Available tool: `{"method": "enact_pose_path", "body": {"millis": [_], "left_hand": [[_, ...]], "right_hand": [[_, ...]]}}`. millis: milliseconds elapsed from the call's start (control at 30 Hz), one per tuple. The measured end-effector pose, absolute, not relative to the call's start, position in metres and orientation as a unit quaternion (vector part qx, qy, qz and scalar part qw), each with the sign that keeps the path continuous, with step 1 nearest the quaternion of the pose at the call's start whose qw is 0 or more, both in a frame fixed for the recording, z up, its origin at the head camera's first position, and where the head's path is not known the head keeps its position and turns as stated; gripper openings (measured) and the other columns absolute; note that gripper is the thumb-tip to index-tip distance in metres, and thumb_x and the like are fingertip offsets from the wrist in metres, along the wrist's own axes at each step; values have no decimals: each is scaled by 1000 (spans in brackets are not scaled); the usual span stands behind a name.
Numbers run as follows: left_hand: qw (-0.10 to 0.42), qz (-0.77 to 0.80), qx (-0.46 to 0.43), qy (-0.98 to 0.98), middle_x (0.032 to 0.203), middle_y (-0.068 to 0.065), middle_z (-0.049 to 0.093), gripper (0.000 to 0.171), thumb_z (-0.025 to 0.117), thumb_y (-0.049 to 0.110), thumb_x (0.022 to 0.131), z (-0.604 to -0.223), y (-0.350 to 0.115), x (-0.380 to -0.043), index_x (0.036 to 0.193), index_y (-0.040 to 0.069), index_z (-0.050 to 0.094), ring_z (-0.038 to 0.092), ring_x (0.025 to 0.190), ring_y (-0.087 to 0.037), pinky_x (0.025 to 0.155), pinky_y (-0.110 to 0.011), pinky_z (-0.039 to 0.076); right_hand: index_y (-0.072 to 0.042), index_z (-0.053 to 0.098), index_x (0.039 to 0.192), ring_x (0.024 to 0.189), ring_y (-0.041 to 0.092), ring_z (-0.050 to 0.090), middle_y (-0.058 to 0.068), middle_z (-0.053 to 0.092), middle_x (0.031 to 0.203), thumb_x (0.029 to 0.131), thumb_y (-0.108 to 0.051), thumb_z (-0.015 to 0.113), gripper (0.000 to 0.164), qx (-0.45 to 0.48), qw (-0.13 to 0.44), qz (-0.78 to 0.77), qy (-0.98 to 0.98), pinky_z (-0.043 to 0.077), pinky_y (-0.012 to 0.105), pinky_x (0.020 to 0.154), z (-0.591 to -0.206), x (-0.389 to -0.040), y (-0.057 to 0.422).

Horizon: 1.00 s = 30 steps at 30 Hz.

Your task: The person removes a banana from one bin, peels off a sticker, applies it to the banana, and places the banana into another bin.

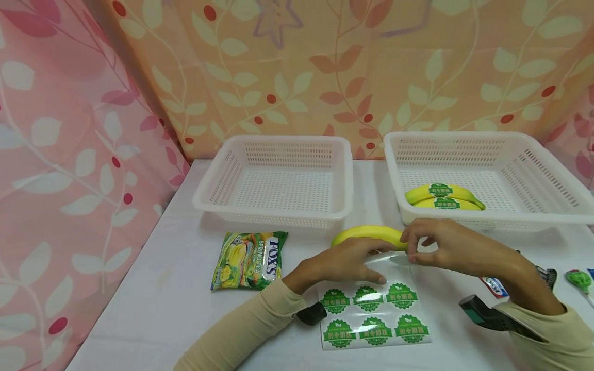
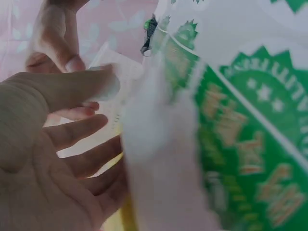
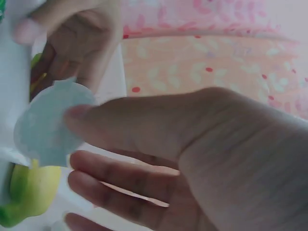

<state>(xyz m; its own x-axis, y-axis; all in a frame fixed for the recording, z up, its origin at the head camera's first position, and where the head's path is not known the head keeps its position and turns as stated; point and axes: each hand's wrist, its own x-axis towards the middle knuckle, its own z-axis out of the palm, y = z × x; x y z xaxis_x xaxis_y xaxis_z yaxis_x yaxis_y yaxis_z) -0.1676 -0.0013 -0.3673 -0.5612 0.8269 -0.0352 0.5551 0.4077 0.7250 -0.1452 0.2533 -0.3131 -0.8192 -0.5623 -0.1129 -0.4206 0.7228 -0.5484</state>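
Observation:
My right hand (image 1: 438, 242) pinches a sticker (image 3: 50, 125) between thumb and fingertips, its pale back turned to the right wrist camera. My left hand (image 1: 352, 260) grips the far edge of a sticker sheet (image 1: 371, 303), thumb over it and fingers beneath. Several green scalloped stickers remain on the near part of the sheet; its far part looks bare and shiny. Just beyond both hands lies a yellow banana (image 1: 368, 232), partly covered by them in the head view. In the left wrist view, the blurred sheet hides some of the left fingertips.
A white basket (image 1: 274, 212) stands at the back left. Another basket (image 1: 492, 219) at the back right holds bananas (image 1: 441, 193) with green stickers. A green Fox's packet (image 1: 250, 260) lies to the left. A small box (image 1: 494, 287) and a green-headed item (image 1: 578, 279) are at the right.

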Motion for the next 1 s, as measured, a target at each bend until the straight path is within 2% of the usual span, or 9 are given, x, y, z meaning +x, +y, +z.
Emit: {"method": "enact_pose_path", "body": {"millis": [133, 233, 333, 433, 533, 700, 767, 900, 1000], "left_hand": [[172, 394, 406, 806, 146, 6, 62, 54, 67, 45, 104, -363, -1, -164, 149, 16, 60, 60, 128, -2, 105, -17, 48], [176, 442, 359, 803, 134, 9, 68, 51, 56, 55, 107, -359, -2, -161, 146, 23, 62, 66, 114, -1, 95, -20, 53], [184, 479, 311, 800, 121, 6, 71, 50, 48, 57, 110, -357, -2, -159, 144, 23, 64, 71, 98, -6, 84, -23, 55], [193, 518, 277, 786, 115, 2, 72, 48, 50, 49, 111, -357, -2, -159, 143, 16, 64, 75, 94, -12, 81, -26, 58], [205, 563, 254, 759, 110, 2, 73, 42, 61, 34, 107, -359, -2, -161, 143, 12, 63, 76, 97, -20, 84, -31, 60], [201, 601, 237, 736, 112, 5, 68, 45, 73, 14, 98, -360, -1, -164, 142, 17, 65, 75, 96, -11, 82, -26, 58], [190, 596, 237, 743, 112, 4, 67, 44, 75, 11, 97, -360, -1, -164, 140, 17, 66, 72, 95, -5, 79, -22, 57], [167, 573, 247, 764, 108, 3, 67, 41, 75, 8, 98, -360, 0, -163, 138, 14, 68, 70, 93, -5, 77, -21, 57], [152, 560, 258, 773, 106, 3, 68, 40, 75, 7, 98, -360, 0, -163, 137, 13, 69, 69, 92, -4, 77, -20, 57]], "right_hand": [[-28, 73, 92, 102, 15, 68, -8, 73, 114, 90, -19, 86, 15, -260, 89, -258, 926, 58, 35, 82, -308, -142, 251], [-31, 73, 93, 95, 7, 68, -16, 72, 104, 89, -15, 87, 22, -278, 49, -270, 921, 57, 29, 79, -307, -140, 247], [-32, 71, 93, 92, 2, 65, -20, 69, 99, 86, -11, 89, 28, -301, 16, -287, 910, 57, 27, 79, -309, -138, 242], [-32, 70, 92, 90, 1, 65, -20, 68, 97, 84, -9, 90, 32, -315, 7, -303, 899, 56, 26, 77, -312, -136, 237], [-33, 70, 89, 86, 1, 65, -20, 66, 96, 84, -8, 90, 32, -328, 12, -320, 889, 54, 24, 74, -314, -135, 235], [-32, 71, 89, 85, 2, 64, -19, 64, 94, 87, -17, 89, 24, -318, 50, -316, 892, 55, 28, 74, -313, -137, 233], [-30, 71, 92, 87, 3, 64, -19, 65, 94, 87, -24, 89, 20, -298, 59, -305, 903, 56, 29, 75, -313, -138, 234], [-21, 72, 103, 84, 5, 61, -14, 64, 88, 90, -31, 87, 22, -255, 46, -286, 923, 55, 27, 76, -315, -140, 234], [-17, 73, 106, 83, 8, 59, -11, 64, 86, 96, -30, 81, 19, -234, 46, -283, 929, 53, 26, 72, -317, -142, 234]]}}
